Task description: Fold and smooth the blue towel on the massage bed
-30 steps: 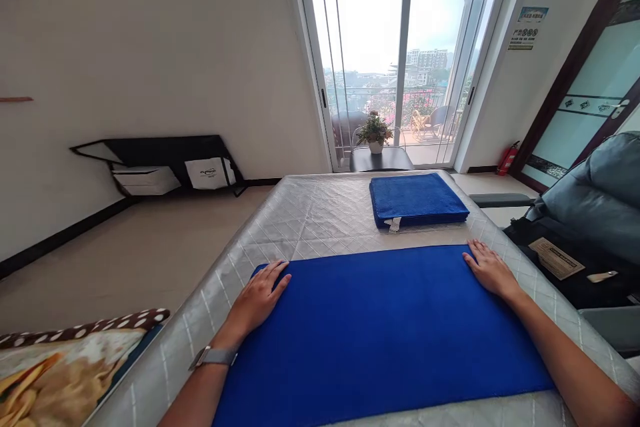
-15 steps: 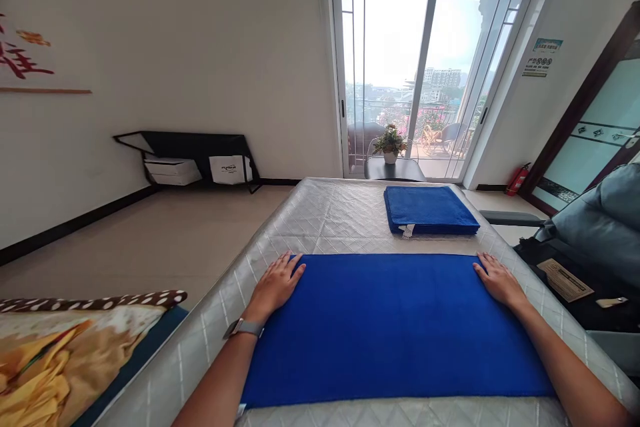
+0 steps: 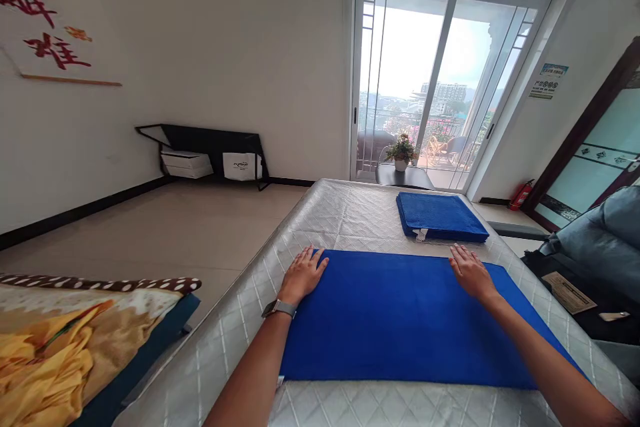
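A blue towel lies spread flat on the quilted silver mattress in front of me. My left hand rests flat on the towel's far left corner, fingers stretched out; a watch is on that wrist. My right hand lies flat on the towel's far edge, somewhat in from the right corner, fingers open. Beyond the hands, a folded blue towel with a white tag sits on the mattress at the far right.
A patterned yellow cushion lies at the lower left. A small dark table with a potted plant stands before the glass balcony door. A grey padded chair is at the right; a black shelf stands against the far wall.
Both hands slid forward and inward along the towel's far edge; the right hand moved left from the corner. The view has tilted up and shifted right.
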Action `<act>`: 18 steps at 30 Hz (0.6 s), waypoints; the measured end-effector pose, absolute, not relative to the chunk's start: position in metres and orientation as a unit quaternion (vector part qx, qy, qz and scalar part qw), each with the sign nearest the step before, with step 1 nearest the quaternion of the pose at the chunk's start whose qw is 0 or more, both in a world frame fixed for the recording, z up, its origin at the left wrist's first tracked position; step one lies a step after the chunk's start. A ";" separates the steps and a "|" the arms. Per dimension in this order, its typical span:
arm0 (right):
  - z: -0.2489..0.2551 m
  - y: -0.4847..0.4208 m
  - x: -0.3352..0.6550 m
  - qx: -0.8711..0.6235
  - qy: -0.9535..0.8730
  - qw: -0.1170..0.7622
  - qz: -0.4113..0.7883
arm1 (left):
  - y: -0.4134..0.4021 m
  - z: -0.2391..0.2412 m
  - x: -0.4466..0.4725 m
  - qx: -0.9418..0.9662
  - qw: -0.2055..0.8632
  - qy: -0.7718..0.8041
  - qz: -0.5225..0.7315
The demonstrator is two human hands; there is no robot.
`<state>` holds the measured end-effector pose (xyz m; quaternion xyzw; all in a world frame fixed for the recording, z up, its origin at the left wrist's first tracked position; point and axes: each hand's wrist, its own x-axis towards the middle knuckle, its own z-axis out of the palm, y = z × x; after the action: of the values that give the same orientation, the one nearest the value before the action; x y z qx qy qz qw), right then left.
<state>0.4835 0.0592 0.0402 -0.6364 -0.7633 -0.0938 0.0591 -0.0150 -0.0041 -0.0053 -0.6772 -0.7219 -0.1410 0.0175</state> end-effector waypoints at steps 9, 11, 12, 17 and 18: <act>0.041 -0.029 0.233 -0.465 -0.874 0.106 0.088 | -0.004 -0.009 -0.017 -0.679 0.026 -0.715 -0.165; 0.040 -0.037 0.200 -0.452 -0.878 0.109 0.114 | -0.005 -0.009 -0.017 -0.683 0.038 -0.711 -0.163; 0.039 -0.038 0.188 -0.453 -0.876 0.109 0.123 | -0.005 -0.009 -0.018 -0.684 0.041 -0.710 -0.163; 0.034 -0.025 0.164 -0.484 -0.857 0.110 0.137 | -0.005 -0.010 -0.017 -0.685 0.043 -0.708 -0.166; 0.032 -0.023 0.164 -0.489 -0.854 0.111 0.137 | -0.005 -0.010 -0.017 -0.685 0.044 -0.708 -0.165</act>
<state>0.1643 -0.0226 0.0323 -0.4891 -0.8541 0.1374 0.1113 -0.0174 -0.0048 -0.0097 -0.6854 -0.7079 -0.1649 0.0444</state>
